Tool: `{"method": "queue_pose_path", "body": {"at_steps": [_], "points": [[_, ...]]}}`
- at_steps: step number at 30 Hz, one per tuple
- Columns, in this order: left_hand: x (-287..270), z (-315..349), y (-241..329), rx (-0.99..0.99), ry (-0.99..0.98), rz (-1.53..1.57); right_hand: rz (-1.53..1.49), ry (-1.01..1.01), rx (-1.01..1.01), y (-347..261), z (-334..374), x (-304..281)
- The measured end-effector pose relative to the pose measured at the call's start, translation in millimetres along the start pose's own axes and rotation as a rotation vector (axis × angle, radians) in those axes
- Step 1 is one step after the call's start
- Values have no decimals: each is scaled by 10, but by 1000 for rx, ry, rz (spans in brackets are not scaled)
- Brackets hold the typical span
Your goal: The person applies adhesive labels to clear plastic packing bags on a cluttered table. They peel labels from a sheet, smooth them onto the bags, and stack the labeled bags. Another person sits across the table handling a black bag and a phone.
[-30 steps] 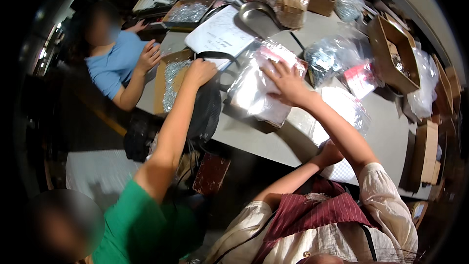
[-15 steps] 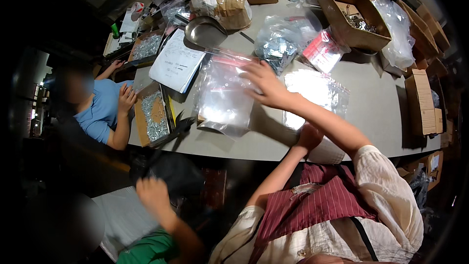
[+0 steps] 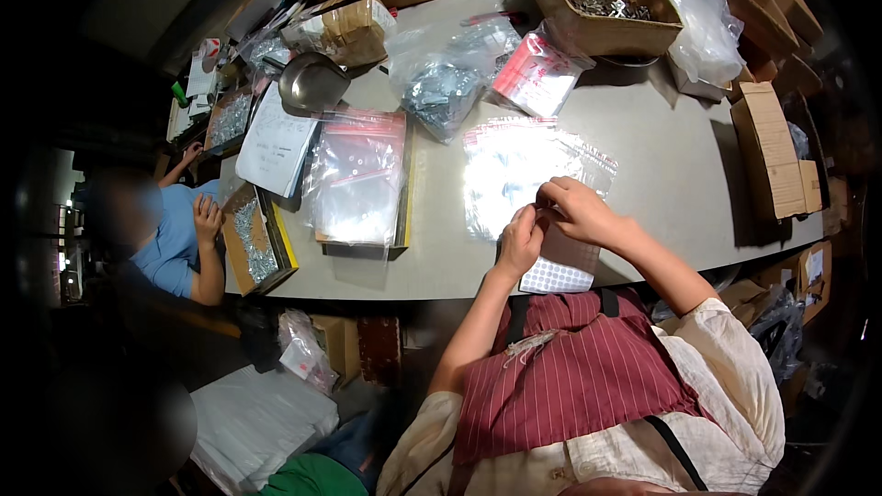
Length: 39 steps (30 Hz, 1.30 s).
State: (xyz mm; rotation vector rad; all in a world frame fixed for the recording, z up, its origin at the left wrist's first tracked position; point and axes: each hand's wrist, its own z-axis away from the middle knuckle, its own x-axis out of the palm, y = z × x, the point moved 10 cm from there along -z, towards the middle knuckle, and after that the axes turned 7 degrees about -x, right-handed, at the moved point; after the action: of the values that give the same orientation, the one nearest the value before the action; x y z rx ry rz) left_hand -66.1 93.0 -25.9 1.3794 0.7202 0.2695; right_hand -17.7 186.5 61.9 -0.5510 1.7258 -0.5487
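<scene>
Both my hands meet above a sheet of small round stickers [image 3: 558,277], close to the table's near edge. My left hand [image 3: 521,241] is closed on the upper left part of the sheet. My right hand [image 3: 581,213] has its thumb and fingers pinched together beside the left fingertips; whatever lies in that pinch is hidden. Just beyond them spreads a pile of clear zip bags [image 3: 505,170], glaring under the light. Further left lies another stack of red-edged zip bags [image 3: 358,174], apart from my hands.
A paper pad [image 3: 276,142] and a metal scoop [image 3: 312,83] are at left, near a box of screws [image 3: 253,243]. Behind the bags sit a plastic bag of metal parts [image 3: 441,92] and an open carton [image 3: 606,32]. A co-worker in blue [image 3: 175,230] sits at far left.
My right hand has come back from the left stack of zip bags to join my left hand at the sticker sheet. The view has shifted. The green-sleeved person's arm has dropped from sight.
</scene>
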Motion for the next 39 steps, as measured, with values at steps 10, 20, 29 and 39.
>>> {"method": "queue_pose_path", "body": {"at_steps": [10,20,29,39], "points": [[58,-9,-104,-14,-19,34,225,-17,-107,-93,47,36],[68,13,67,60,-13,-61,-202,58,585,1250,598,-119],[-124,164,19,-77,59,-23,179,113,661,1218,688,-331],[-313,138,-134,-158,87,94,-486,44,524,721,850,16]]}}
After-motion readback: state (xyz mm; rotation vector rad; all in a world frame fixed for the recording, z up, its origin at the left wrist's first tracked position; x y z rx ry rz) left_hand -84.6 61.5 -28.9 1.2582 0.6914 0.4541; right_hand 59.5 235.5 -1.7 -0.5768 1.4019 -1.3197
